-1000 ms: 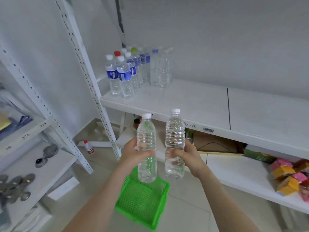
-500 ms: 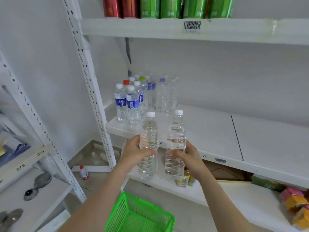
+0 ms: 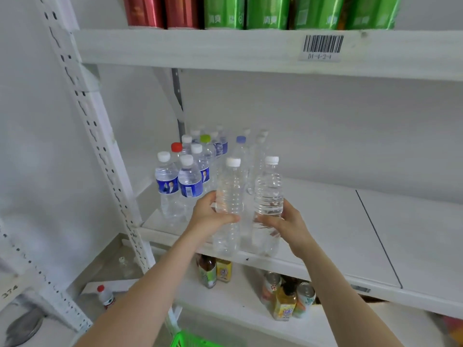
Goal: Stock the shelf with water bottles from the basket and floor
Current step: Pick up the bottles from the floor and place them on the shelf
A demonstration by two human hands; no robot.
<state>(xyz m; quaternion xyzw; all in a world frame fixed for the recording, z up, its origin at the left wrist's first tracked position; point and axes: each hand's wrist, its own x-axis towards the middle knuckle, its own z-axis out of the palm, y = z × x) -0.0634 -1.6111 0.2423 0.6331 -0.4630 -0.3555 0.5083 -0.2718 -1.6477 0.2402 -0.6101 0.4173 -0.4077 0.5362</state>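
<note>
Gripping one apiece over the shelf [image 3: 325,234], left hand [image 3: 213,217] clamped the left bottle [image 3: 230,186], right hand [image 3: 286,222] the right bottle [image 3: 269,189], both upright; about a dozen stocked bottles [image 3: 189,182] crowded behind-left.

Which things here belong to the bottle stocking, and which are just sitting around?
Job: left hand, right hand, left bottle, right bottle, stocked bottles, middle shelf, green basket, floor bottle.
Lying about: top-shelf cans, lower-shelf drinks, barcode label.
</note>
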